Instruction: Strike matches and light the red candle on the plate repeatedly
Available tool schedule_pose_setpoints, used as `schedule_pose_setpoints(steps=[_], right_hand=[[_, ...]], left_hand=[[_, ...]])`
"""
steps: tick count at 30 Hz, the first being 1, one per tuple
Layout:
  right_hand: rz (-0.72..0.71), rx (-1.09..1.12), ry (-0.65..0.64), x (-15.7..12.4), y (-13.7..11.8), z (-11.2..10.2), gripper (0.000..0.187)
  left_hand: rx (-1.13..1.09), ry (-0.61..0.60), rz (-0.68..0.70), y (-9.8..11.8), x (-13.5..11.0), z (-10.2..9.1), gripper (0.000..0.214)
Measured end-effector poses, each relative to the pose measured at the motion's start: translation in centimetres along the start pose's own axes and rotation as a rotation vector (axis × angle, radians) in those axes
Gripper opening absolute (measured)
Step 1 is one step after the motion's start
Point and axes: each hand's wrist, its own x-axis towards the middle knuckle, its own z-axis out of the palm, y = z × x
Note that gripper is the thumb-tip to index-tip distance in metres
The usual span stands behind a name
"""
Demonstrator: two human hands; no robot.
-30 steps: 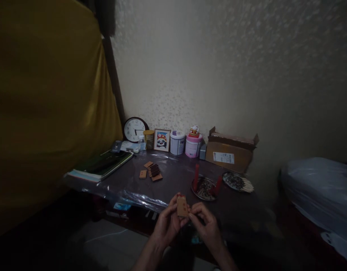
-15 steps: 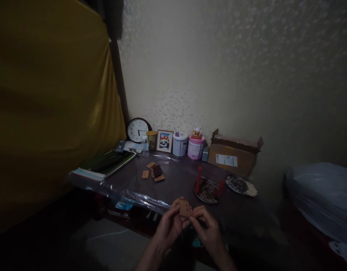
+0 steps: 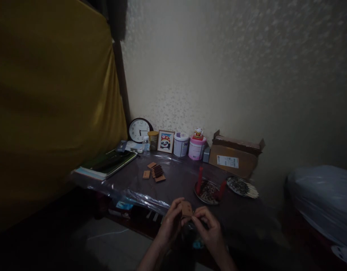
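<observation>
My left hand is closed on a small brown matchbox, holding it up in front of the table's near edge. Beside the box's right edge, my right hand is pinched shut; what sits between its fingertips is too small and dark to make out. Ahead of the hands, a round plate holds dark burnt bits, with one red candle upright and another red candle tilted. More matchboxes lie in a loose pile on the dark table, several with dark striking sides up.
Right of the candles, a second plate carries pale sticks with dark ends. Along the wall stand a clock, a framed panda picture, two tins and a cardboard box. Books lie at the left beside a yellow curtain.
The view has shifted slightly. The matchbox has turned a little in my left hand, and my right fingertips stay at its edge.
</observation>
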Motion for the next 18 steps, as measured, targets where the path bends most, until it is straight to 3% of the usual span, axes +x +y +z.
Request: schedule_pose_setpoints(steps=[18], right_hand=[[0.031,-0.006,0.043,0.02,-0.48,-0.56,0.008]], left_hand=[[0.044,0.073,0.004,-0.35,0.12,-0.07,0.029]])
